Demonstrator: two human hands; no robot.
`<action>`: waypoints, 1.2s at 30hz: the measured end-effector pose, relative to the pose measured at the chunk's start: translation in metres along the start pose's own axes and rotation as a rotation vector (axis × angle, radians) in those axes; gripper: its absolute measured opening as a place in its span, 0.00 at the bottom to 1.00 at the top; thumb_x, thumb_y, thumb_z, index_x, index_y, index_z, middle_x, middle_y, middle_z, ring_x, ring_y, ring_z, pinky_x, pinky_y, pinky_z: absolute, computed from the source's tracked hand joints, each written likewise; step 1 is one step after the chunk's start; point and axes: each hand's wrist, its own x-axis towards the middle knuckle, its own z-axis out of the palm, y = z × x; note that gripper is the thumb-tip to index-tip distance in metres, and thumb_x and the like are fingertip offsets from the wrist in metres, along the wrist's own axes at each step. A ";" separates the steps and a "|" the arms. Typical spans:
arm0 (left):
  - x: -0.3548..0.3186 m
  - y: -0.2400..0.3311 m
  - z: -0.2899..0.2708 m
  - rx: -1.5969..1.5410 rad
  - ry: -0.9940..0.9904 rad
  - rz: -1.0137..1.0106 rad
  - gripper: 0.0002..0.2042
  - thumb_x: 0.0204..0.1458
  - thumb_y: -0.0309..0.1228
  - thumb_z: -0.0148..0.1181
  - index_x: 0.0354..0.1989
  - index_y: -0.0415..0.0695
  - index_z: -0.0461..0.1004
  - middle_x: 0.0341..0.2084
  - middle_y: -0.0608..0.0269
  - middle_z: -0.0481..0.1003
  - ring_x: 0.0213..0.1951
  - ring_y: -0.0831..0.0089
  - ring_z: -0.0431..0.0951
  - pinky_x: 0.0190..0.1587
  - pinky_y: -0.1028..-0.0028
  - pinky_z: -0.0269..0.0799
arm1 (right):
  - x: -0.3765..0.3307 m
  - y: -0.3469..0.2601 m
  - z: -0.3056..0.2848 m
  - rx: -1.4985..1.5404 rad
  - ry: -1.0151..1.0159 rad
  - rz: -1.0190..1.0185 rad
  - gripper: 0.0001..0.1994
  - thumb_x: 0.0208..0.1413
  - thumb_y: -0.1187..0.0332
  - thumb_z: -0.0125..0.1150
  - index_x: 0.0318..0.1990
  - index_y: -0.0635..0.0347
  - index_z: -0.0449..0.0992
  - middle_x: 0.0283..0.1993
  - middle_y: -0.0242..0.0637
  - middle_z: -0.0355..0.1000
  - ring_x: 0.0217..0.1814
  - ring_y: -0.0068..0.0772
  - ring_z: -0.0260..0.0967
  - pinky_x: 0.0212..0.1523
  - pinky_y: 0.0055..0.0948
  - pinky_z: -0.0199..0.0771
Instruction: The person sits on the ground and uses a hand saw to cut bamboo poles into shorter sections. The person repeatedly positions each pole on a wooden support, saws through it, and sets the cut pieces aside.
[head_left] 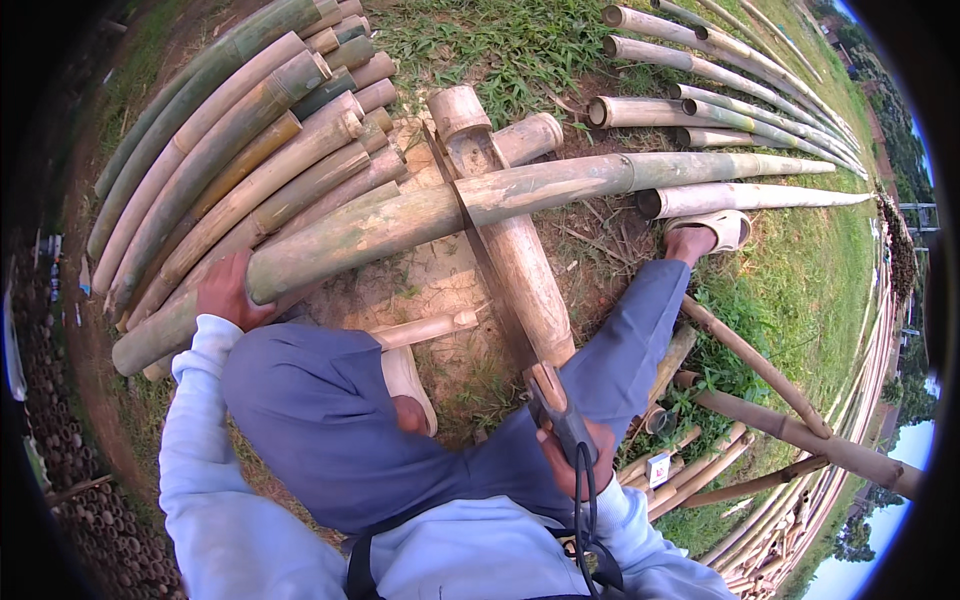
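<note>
A long green-brown bamboo pole (560,180) lies crosswise on a thick short bamboo log (525,275). My left hand (226,291) presses on the pole's near end, fingers wrapped over it. My right hand (576,455) is closed on the handle of a hand saw (490,262), whose thin dark blade runs up and away and meets the pole where it crosses the log. A black cord hangs from the handle. My knees in blue trousers frame the log.
A stack of bamboo poles (230,150) lies at the left behind the pole. More poles (720,110) fan out on the grass at the upper right. My sandalled feet (712,232) rest on the dirt. Thin stakes (770,420) lie at the right.
</note>
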 end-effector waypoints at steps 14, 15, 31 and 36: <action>-0.006 -0.004 0.009 -0.003 0.065 0.065 0.45 0.20 0.40 0.84 0.54 0.44 0.70 0.44 0.52 0.76 0.47 0.50 0.78 0.48 0.57 0.76 | 0.112 -0.002 0.052 0.103 0.047 -0.106 0.13 0.60 0.71 0.69 0.48 0.68 0.79 0.32 0.37 0.79 0.37 0.23 0.75 0.40 0.30 0.76; -0.005 -0.001 0.010 -0.003 0.090 0.070 0.45 0.19 0.40 0.84 0.54 0.44 0.70 0.43 0.52 0.76 0.47 0.50 0.78 0.48 0.58 0.76 | 0.116 0.001 0.054 0.070 0.051 -0.122 0.12 0.59 0.71 0.69 0.48 0.68 0.79 0.31 0.38 0.78 0.35 0.23 0.75 0.39 0.29 0.75; 0.007 -0.013 0.002 -0.035 -0.032 0.027 0.42 0.28 0.40 0.79 0.57 0.45 0.69 0.48 0.51 0.76 0.50 0.50 0.78 0.52 0.56 0.76 | 0.003 0.008 0.023 -0.127 0.131 -0.149 0.09 0.55 0.74 0.71 0.41 0.64 0.79 0.24 0.39 0.73 0.22 0.33 0.71 0.27 0.31 0.70; 0.005 -0.016 0.001 -0.060 -0.010 0.063 0.40 0.29 0.39 0.76 0.57 0.45 0.69 0.46 0.51 0.77 0.49 0.49 0.78 0.52 0.56 0.76 | -0.082 -0.002 -0.017 -0.199 0.096 -0.007 0.07 0.51 0.76 0.73 0.35 0.64 0.79 0.22 0.36 0.71 0.20 0.29 0.70 0.25 0.28 0.68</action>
